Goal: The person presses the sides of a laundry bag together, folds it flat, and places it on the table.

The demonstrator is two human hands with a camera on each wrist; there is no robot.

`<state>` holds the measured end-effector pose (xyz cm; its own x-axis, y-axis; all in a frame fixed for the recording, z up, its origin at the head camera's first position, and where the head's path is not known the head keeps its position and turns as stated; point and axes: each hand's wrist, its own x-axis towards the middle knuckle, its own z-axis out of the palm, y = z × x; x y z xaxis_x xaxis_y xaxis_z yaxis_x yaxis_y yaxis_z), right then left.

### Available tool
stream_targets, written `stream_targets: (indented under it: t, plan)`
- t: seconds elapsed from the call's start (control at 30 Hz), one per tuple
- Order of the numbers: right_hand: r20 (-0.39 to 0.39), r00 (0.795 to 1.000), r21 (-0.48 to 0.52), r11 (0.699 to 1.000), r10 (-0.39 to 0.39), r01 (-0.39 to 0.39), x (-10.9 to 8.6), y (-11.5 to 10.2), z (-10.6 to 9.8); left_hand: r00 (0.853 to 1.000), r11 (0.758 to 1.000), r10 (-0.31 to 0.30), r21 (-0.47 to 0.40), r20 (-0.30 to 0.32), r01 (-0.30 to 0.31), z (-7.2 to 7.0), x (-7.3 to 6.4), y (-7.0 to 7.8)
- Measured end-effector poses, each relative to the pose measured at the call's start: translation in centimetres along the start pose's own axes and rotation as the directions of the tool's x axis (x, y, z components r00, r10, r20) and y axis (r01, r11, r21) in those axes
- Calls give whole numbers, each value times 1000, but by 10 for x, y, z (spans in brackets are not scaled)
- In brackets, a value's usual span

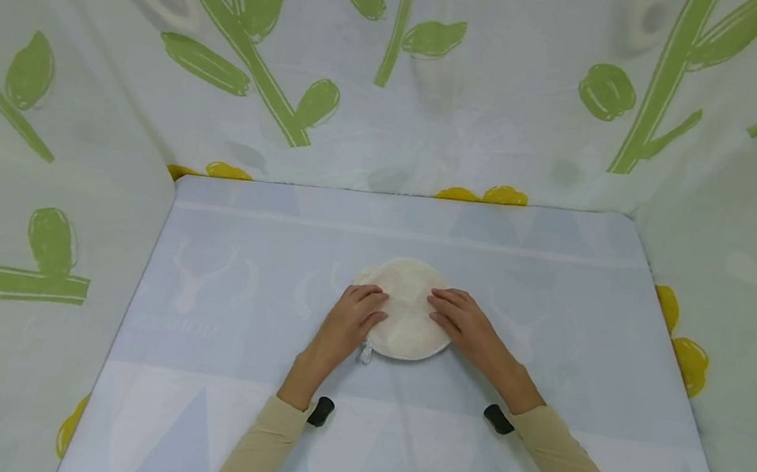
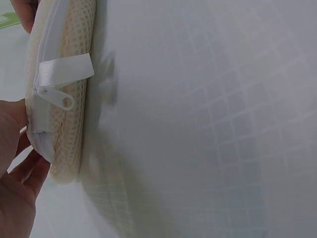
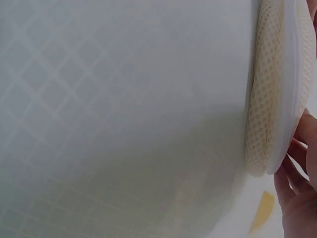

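A round cream mesh laundry bag (image 1: 401, 335) lies flat on the pale blue surface, slightly right of the middle. Its white zipper band runs round the side; a zipper pull (image 2: 62, 99) and a white fabric tab (image 2: 67, 70) show at its near left edge. My left hand (image 1: 350, 322) holds the bag's left rim, thumb and bent fingers against it. On the opposite side, my right hand (image 1: 473, 332) grips the right rim, fingertips over the top panel. In the right wrist view the thumb and fingers (image 3: 287, 186) meet the rim's end.
Pale blue padded surface (image 1: 248, 354) with faint printed antlers and triangles spreads around the bag. Upright fabric walls (image 1: 508, 125) with green leaf prints enclose it at the back and sides. A black wrist device (image 1: 321, 412) sits at each cuff.
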<state>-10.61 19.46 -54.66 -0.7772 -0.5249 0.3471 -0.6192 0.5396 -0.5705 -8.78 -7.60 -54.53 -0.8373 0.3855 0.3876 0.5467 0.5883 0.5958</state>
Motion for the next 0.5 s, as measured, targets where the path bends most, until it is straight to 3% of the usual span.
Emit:
stream_targets:
  t: [0.2, 0.3, 0.5]
  plan:
    - [-1, 1000, -13, 1000, 0, 0, 1, 0, -3, 998, 997, -59, -55, 8, 59, -3, -1, -3]
    - [-75, 997, -32, 999, -34, 32, 2, 2, -4, 997, 997, -61, -58, -44, 58, -6, -1, -4]
    - [-246, 965, -44, 996, -90, 82, 4, 6, -11, 986, 999, -39, 7, -160, 41, -13, 1, -5]
